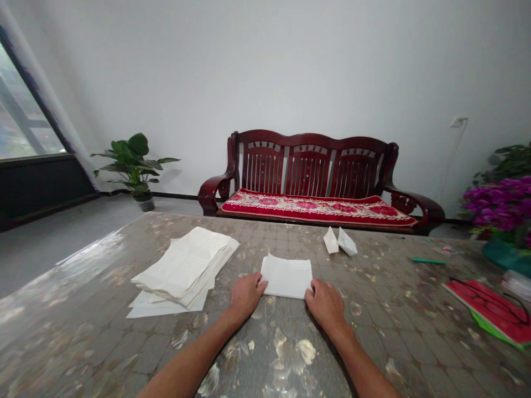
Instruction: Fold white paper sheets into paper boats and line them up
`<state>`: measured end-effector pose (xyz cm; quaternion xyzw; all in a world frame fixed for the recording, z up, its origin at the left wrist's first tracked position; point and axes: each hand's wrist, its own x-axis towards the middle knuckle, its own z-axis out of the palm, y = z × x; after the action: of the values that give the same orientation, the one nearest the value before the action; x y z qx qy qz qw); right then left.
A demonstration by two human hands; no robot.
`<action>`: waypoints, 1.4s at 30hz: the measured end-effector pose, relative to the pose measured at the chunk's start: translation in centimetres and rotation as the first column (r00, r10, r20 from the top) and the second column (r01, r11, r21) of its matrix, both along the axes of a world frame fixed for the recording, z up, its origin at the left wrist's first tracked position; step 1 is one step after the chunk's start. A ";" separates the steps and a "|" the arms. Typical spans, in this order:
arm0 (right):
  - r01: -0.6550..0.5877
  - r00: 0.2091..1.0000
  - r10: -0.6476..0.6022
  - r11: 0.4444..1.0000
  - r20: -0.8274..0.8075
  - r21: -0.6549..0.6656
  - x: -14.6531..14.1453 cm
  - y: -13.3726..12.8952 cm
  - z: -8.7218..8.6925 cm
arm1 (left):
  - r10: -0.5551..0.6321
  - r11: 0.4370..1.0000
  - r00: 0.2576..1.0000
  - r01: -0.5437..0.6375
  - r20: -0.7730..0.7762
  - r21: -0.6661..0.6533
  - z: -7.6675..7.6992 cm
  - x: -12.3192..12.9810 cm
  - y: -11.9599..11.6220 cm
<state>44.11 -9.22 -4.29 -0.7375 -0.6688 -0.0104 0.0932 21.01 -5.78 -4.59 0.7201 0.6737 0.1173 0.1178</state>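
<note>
Folded paper (287,278), white, faintly lined, oblong, its long axis crosswise on the counter (415,309), between the grips. Left to right: loose, creased sheets (186,265) beside the left grip (245,295), clamped on the paper's left edge; right grip (327,303), clamped on its near right corner; beyond, two pointed paper shapes (347,243).

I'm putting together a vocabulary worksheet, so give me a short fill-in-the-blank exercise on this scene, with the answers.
1. Between the left hand and the right hand is a piece of white ____.
2. The stack of papers lies on the table, nearer to the ____ hand.
3. Near the table's far edge are ____ small folded paper shapes.
4. The flowers at the right are coloured ____.

Missing words: paper; left; two; purple.
</note>
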 end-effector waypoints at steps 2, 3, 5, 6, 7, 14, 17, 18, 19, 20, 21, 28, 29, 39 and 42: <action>0.008 1.000 -0.008 1.000 0.009 0.000 -0.1 0.0 -0.1 | 0.009 1.000 0.999 -0.009 -0.030 -0.008 -0.1 0.2 0.1; 0.010 1.000 -0.010 1.000 0.016 -0.001 -0.2 0.0 -0.1 | 0.011 1.000 0.999 -0.012 -0.043 -0.011 -0.1 0.2 0.2; 0.009 1.000 -0.009 1.000 0.030 -0.005 -0.2 0.1 -0.2 | 0.011 1.000 0.998 -0.012 -0.063 -0.013 -0.2 0.3 0.3; 0.010 0.999 -0.009 1.000 0.034 -0.007 -0.3 0.1 -0.1 | 0.010 1.000 0.997 -0.010 -0.072 -0.011 -0.2 0.4 0.3; 0.013 0.999 -0.012 1.000 0.034 -0.010 -0.3 0.1 -0.1 | 0.008 1.000 0.997 -0.009 -0.077 -0.009 -0.2 0.4 0.3; 0.064 0.998 -0.065 0.996 -0.020 -0.058 -0.5 0.1 0.7 | 0.026 0.999 0.999 -0.025 -0.036 0.029 -0.4 0.6 0.0; 0.066 0.998 -0.067 0.996 -0.017 -0.064 -0.5 0.1 0.8 | 0.026 0.999 0.999 -0.025 -0.029 0.035 -0.4 0.7 -0.1; 0.064 0.998 -0.065 0.996 -0.012 -0.060 -0.5 0.1 0.7 | 0.026 0.999 0.999 -0.025 -0.032 0.036 -0.4 0.7 -0.1; 0.064 0.998 -0.064 0.996 -0.008 -0.054 -0.5 0.1 0.7 | 0.027 0.999 0.999 -0.025 -0.039 0.037 -0.3 0.8 -0.2; 0.063 0.998 -0.064 0.997 -0.002 -0.048 -0.5 0.1 0.6 | 0.026 0.999 0.998 -0.024 -0.049 0.037 -0.3 0.8 -0.2; 0.063 0.998 -0.063 0.997 0.003 -0.041 -0.5 0.1 0.5 | 0.027 0.999 0.998 -0.025 -0.061 0.037 -0.2 0.9 -0.2; 0.044 0.998 -0.044 0.999 0.045 -0.005 -0.4 0.1 0.2 | 0.011 0.998 0.993 -0.003 -0.121 0.069 0.1 1.2 -0.3; 0.040 0.998 -0.040 0.999 0.052 -0.003 -0.4 0.1 0.1 | 0.012 0.997 0.991 -0.002 -0.135 0.071 0.2 1.3 -0.3; 0.040 0.997 -0.038 0.999 0.067 -0.030 -0.1 0.4 0.3 | -0.029 0.998 0.978 0.041 -0.206 0.055 0.6 1.3 -0.4; 0.041 0.997 -0.038 0.998 0.061 -0.039 -0.2 0.5 0.2 | -0.053 0.997 0.974 0.064 -0.222 0.040 0.8 1.5 -0.3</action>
<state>43.95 -8.75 -4.06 -0.7516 -0.6567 -0.0212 0.0579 22.47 -6.07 -3.79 0.7507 0.6582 0.0486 0.0288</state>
